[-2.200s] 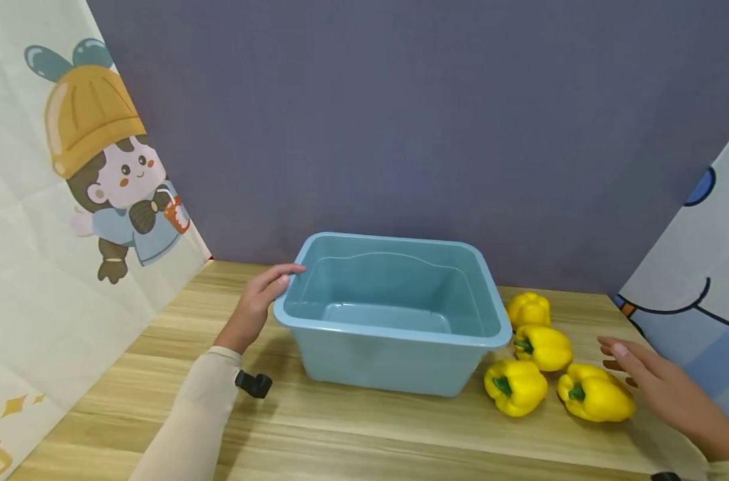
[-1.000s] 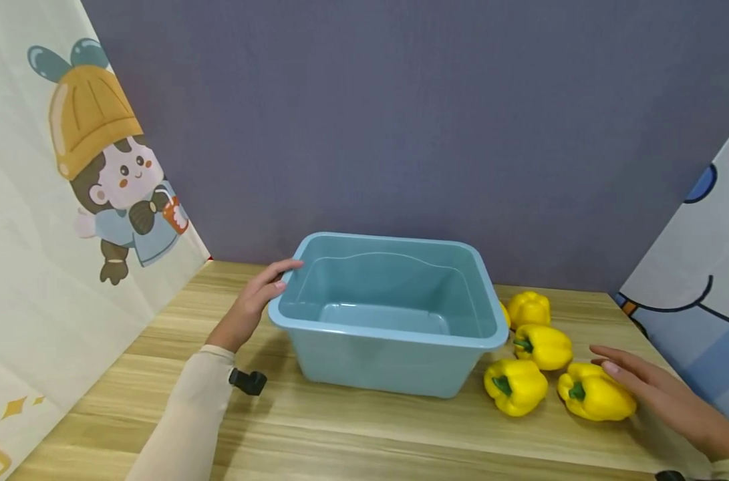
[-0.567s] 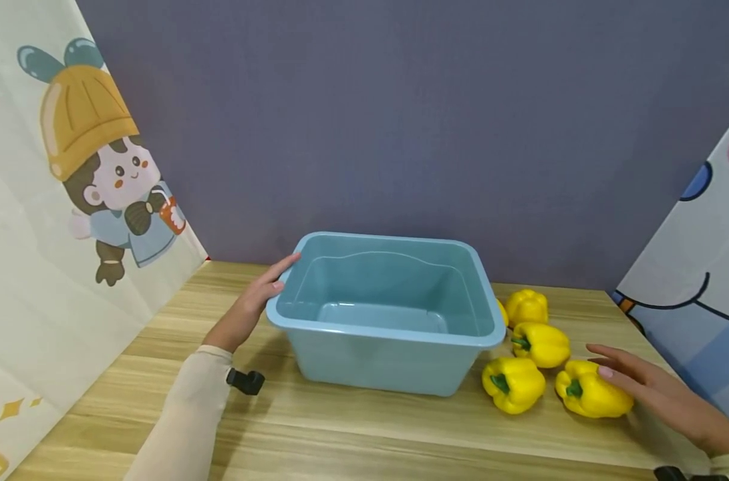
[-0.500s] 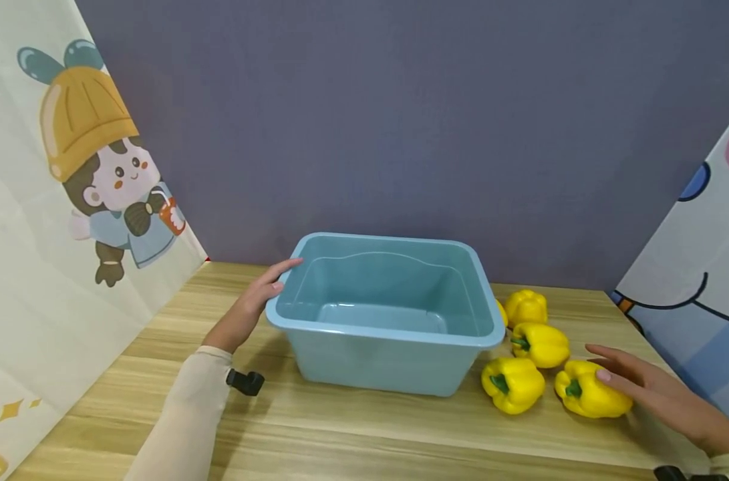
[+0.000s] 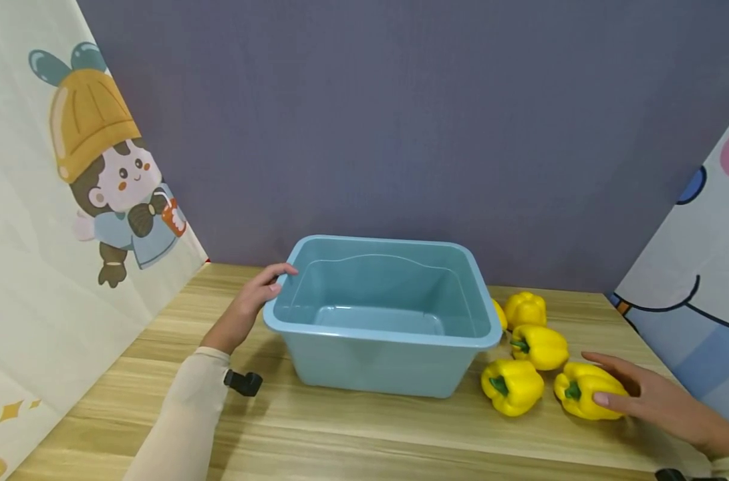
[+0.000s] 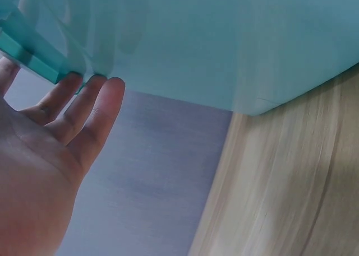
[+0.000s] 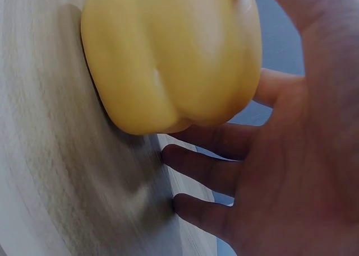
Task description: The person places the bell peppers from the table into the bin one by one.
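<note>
Wooden tabletop [image 5: 340, 437], gray-purple backdrop [image 5: 400, 133] at twelve o'clock, cartoon panel [image 5: 21, 300] at ten, your left hand [image 5: 250, 304] gripping a blue bin [image 5: 376, 364], your right hand [image 5: 655, 401] grasping a yellow pepper [image 5: 591, 386] at four o'clock.

Right of the tub [image 5: 376, 364]: my right hand [image 5: 659, 404] has come in over the outermost yellow pepper [image 5: 582, 382]. Earlier it hung mostly past the pepper's side away from the tub, thumb clear of it; now my thumb [image 5: 615, 403] lies on the pepper's front and my index finger [image 5: 607, 361] stretches behind. Tub sits slightly further left than before; my left hand [image 5: 248, 307] has shifted with its left rim. At the tub's right rim, more of a half-hidden pepper [image 5: 500, 316] shows.
</note>
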{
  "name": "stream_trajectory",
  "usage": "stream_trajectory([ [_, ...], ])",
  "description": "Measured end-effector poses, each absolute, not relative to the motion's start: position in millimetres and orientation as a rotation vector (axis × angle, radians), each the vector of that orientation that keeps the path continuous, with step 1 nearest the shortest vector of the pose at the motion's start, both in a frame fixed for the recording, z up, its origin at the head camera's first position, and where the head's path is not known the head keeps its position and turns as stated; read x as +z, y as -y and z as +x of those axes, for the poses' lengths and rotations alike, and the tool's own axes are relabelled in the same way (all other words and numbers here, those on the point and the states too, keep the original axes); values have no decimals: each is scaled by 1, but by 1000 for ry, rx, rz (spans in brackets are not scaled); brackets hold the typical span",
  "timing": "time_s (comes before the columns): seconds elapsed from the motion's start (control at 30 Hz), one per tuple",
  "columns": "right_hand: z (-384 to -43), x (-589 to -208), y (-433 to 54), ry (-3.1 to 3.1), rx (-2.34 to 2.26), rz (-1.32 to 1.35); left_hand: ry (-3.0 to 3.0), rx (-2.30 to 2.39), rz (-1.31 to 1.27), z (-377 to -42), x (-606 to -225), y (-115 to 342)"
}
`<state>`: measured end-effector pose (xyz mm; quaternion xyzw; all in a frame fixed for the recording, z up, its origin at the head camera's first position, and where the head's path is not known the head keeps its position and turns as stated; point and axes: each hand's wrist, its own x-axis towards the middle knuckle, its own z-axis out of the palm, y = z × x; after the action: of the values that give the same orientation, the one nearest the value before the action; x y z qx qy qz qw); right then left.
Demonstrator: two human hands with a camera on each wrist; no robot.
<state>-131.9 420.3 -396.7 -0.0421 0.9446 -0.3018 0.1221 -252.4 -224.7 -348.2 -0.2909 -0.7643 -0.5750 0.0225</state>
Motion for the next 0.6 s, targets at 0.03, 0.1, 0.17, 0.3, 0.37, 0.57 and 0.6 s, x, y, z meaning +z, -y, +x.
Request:
stream_trajectory([
  [0.03, -131, -397, -420, -2757, -880, -119, 2360, -1780, -904, -252, -348, 225],
  [0.1, -130, -397, -420, -2753, -886, -123, 2350, -1780, -908, -252, -348, 224],
  [0.17, -130, -398, -420, -2748, -898, -108, 2339, -1779, -911, -253, -348, 224],
  [0.3, -131, -398, -421, -2738, -923, -123, 2317, -1775, -917, -253, -349, 223],
  [0.37, -131, -398, -422, -2748, -912, -129, 2309, -1776, -922, -254, -350, 223],
  [0.57, -131, -399, -424, -2755, -867, -139, 2304, -1780, -925, -254, -350, 223],
  [0.6, -131, -399, -425, -2750, -867, -140, 2300, -1780, -926, -254, -350, 223],
])
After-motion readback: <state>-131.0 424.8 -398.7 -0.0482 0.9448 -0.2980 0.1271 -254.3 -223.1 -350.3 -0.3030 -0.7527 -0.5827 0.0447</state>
